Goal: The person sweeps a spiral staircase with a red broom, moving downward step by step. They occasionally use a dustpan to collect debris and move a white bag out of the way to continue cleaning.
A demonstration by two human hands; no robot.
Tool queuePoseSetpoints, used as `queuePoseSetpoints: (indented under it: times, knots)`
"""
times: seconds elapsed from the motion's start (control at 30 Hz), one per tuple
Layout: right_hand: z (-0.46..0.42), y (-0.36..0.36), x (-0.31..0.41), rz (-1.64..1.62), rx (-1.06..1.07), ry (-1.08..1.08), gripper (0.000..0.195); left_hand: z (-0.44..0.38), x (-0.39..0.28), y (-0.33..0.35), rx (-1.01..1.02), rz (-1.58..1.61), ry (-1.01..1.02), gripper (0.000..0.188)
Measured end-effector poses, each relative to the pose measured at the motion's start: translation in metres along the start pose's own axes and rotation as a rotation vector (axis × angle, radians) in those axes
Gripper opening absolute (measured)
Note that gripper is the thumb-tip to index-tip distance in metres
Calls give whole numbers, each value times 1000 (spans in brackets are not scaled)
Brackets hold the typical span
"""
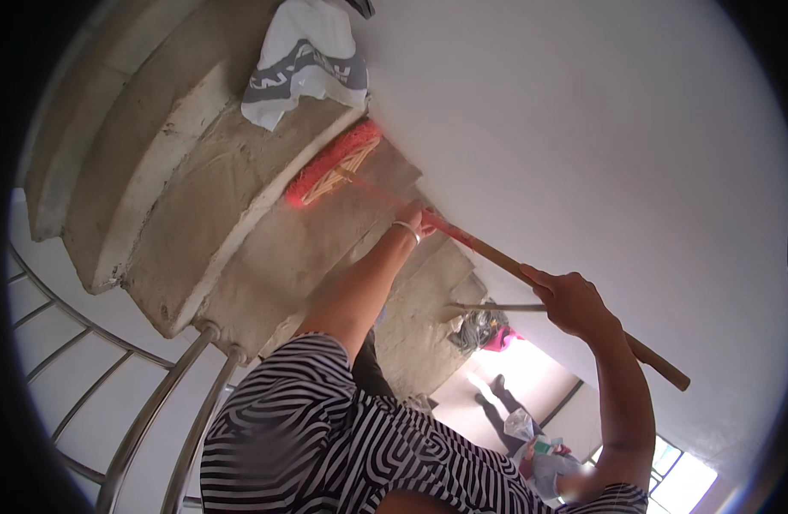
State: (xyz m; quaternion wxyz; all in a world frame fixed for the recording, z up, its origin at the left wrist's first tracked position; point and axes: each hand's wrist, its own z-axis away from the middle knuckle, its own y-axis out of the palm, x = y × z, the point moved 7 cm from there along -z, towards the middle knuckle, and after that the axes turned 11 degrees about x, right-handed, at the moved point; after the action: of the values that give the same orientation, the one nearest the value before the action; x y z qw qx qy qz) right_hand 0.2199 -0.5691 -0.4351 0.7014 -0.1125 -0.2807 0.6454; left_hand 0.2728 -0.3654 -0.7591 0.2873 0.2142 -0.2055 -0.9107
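Observation:
A broom with red bristles (333, 160) rests on a concrete stair tread (259, 257), its head against the riser of the step above. Its long wooden handle (496, 256) slants down to the lower right. Wearing a pale bracelet, my left hand (416, 220) is wrapped around the handle's middle. Farther up, my right hand (575, 303) grips the same handle near its free end. A white and grey plastic bag (307, 64) bearing large lettering lies on the steps just above the broom head.
A white wall (580, 141) borders the stairs on the right. Metal railings (153, 417) curve along the left. Below, a second wooden pole (496, 307) lies near a dark bundle (477, 331) and a pink item (502, 339). Another person (541, 459) is on the floor level below.

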Motion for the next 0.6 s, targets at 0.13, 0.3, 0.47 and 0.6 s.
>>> queuePoseSetpoints:
  times: [0.13,0.3,0.47,0.6]
  knots:
    - [18,34,0,-66,167,70,36,24,42,-25,-46,-73,-41,9]
    - [15,24,-3,29,8,50,37,-6,6,-19,73,-63,60,13]
    - [21,54,5,-61,-10,-13,37,5,40,-36,-68,-266,-83,19]
    - [63,95,-8,-149,56,75,36,42,98,-56,-101,-286,-188,23]
